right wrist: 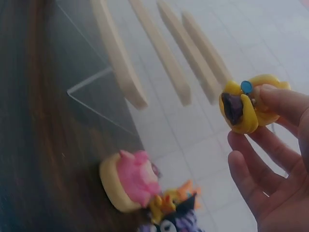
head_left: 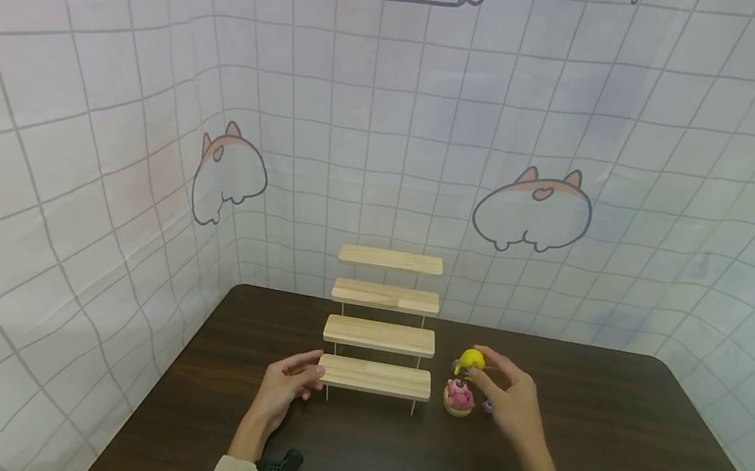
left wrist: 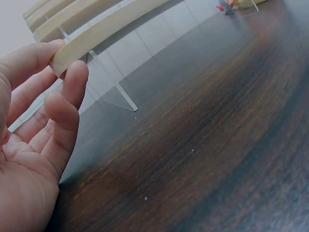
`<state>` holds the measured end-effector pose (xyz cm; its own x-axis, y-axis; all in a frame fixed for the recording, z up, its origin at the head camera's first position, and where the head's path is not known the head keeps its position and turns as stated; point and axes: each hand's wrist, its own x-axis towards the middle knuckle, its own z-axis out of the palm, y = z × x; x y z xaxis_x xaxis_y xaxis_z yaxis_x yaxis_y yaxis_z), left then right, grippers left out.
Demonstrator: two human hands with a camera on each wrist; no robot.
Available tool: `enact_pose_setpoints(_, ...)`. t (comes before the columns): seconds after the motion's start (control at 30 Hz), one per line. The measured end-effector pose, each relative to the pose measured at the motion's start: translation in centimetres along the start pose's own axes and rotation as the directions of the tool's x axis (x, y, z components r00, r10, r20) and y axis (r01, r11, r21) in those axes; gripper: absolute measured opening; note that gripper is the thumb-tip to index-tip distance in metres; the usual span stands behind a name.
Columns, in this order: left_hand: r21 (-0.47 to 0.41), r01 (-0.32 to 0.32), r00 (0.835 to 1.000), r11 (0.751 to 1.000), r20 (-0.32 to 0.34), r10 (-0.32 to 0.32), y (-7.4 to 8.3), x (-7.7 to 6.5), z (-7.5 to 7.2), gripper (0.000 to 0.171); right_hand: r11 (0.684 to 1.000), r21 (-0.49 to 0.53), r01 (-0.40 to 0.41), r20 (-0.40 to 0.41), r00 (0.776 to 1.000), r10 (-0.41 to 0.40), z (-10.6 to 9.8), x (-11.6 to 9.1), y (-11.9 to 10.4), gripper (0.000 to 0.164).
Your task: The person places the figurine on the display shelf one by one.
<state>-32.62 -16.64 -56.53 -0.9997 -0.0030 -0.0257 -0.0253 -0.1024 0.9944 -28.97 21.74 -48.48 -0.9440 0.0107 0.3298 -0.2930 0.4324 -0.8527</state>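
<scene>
From the head camera, my left hand (head_left: pixel 280 388) is clamped on the left end of the lowest board (head_left: pixel 375 377) of the four-step shelf (head_left: pixel 380 336). My right hand (head_left: pixel 515 401) pinches the yellow toy (head_left: pixel 473 359) just past the shelf's right side, near the pink toy (head_left: pixel 459 399) on the dark table (head_left: pixel 609 433).

From my left wrist, my fingertips press the board's end from above and below, the others curling loosely underneath. A clear leg (left wrist: pixel 126 96) slants from the board to the table.

From my right wrist, my thumb and fingers close on the yellow toy, raised clear of the table; my lowest fingertips stand apart from it. An orange-and-yellow toy (right wrist: pixel 166 205) and a purple-and-black toy (right wrist: pixel 182 221) crowd beside the pink one.
</scene>
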Motion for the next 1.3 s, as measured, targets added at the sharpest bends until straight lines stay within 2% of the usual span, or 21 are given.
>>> enact_pose_setpoints(0.17,0.001,-0.002,1.0,1.0,0.0,0.002,0.0,0.0,0.0,0.048,0.999,0.037,0.033,0.013,0.999,-0.033,1.9,-0.1,-0.7,0.04)
enact_pose_setpoints(0.3,-0.003,-0.003,1.0,1.0,-0.003,0.003,0.0,-0.1,0.1,0.046,0.99,0.135,0.033,0.054,0.998,-0.041,3.4,-0.3,-1.3,0.042)
enact_pose_setpoints(0.4,-0.016,-0.003,1.0,1.0,-0.002,0.003,0.1,-0.1,0.0,0.045,0.984,0.168,0.06,0.048,0.996,-0.069,4.7,-0.5,-1.8,0.041)
enact_pose_setpoints(0.53,-0.033,-0.007,1.0,0.999,0.009,0.008,0.1,0.0,0.0,0.046,0.983,0.136,0.121,0.001,0.992,-0.123,6.3,-0.7,-2.2,0.038)
enact_pose_setpoints(0.6,-0.036,-0.009,1.0,0.999,0.013,0.01,0.0,0.0,0.0,0.047,0.981,0.139,0.136,0.001,0.99,-0.138,6.9,-1.0,-3.2,0.037)
enact_pose_setpoints(0.77,-0.035,-0.014,1.0,0.999,0.019,0.014,0.0,0.0,-0.1,0.05,0.976,0.164,0.14,0.029,0.989,-0.146,8.3,-1.5,-4.1,0.037)
enact_pose_setpoints(0.83,-0.038,-0.014,1.0,0.999,0.02,0.014,0.0,0.0,0.0,0.05,0.973,0.181,0.141,0.034,0.988,-0.15,9.0,-1.4,-3.6,0.037)
enact_pose_setpoints(0.97,-0.042,-0.011,1.0,0.999,0.019,0.011,0.0,0.1,0.0,0.048,0.971,0.193,0.141,0.04,0.988,-0.151,9.8,-1.5,-4.1,0.036)
enact_pose_setpoints(1.3,-0.021,-0.017,1.0,1.0,0.015,0.017,0.1,-0.1,-0.1,0.048,0.979,0.155,0.131,0.046,0.989,-0.139,11.3,-0.4,-5.6,0.037)
